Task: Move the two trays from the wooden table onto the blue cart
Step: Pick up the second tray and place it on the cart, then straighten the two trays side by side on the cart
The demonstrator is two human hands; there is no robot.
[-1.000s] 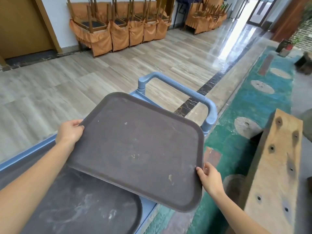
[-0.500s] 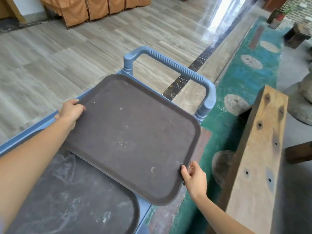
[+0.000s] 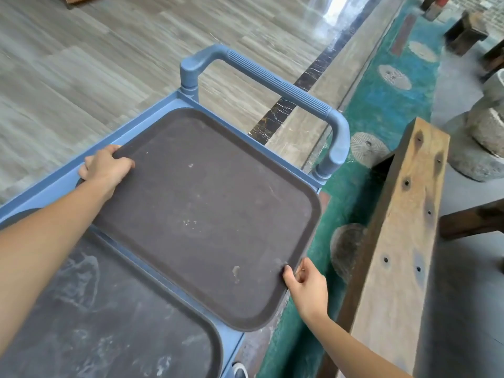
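Note:
A dark brown rectangular tray [image 3: 207,208] lies nearly flat on the top shelf of the blue cart [image 3: 152,115], its far corner close to the cart's ribbed handle [image 3: 275,83]. My left hand [image 3: 105,167] grips the tray's left rim. My right hand [image 3: 305,287] pinches its near right edge, which overhangs the cart's side. A second dark tray [image 3: 109,323], smudged with pale marks, lies on the cart nearer to me, partly under the first tray's near edge.
A long wooden table [image 3: 401,241] with dark knots runs along the right. Between it and the cart is a green floor strip with round stone inlays [image 3: 368,145]. Stone blocks [image 3: 485,137] and dark stools [image 3: 466,31] stand at the far right. Wood-look flooring lies beyond the cart.
The tray has come down from a tilted hold above the cart to almost flat on the shelf near the handle. Both hands went down with it; the view tipped downward.

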